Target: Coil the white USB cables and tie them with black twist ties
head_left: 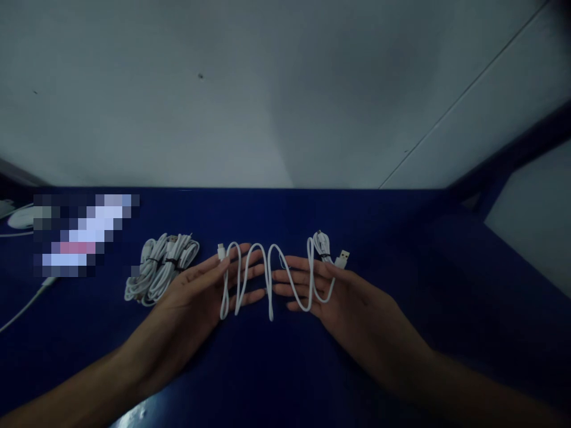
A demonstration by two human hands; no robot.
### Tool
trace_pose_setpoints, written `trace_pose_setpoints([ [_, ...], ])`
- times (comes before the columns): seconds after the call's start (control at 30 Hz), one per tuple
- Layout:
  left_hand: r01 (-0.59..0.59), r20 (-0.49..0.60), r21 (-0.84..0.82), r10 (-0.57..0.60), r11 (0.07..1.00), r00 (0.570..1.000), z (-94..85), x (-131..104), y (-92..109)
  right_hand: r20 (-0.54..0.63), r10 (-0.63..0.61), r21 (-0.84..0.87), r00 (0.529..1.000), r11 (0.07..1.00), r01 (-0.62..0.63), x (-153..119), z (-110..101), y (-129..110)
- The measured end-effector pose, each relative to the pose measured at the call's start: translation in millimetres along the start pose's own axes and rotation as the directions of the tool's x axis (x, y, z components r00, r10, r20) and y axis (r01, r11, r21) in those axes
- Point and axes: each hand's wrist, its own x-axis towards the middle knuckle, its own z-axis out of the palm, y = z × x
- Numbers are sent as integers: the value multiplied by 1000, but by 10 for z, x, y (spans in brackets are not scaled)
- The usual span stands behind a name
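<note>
A white cable lies in loose zigzag loops across the fingers of both hands, palms up. My left hand pins its small-plug end with the thumb. My right hand has its thumb on the other end, beside the USB plug. The fingertips of the two hands nearly meet in the middle. Several bundled white cables, tied with black bands, lie beyond my left hand. Another tied bundle is just behind my right fingers.
A pixelated bright object is at the left of the blue table, with a white cord leading from it. A white item sits at the far left. A pale wall rises behind the table.
</note>
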Motion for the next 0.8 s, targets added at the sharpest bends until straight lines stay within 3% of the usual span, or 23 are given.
trace_pose_setpoints([
  [0.3,-22,-6,127,23,992,1000,-28,23,-11,94,18,-14,995,1000,-17,15,-8,-7],
  [0.63,-4,-71,86,10,996,997,-83,60,-42,102,-47,-77,994,995,55,-47,5,14],
  [0.8,45,-95,92,-36,995,995,-53,52,-31,136,-9,-40,991,999,15,-42,-36,29],
])
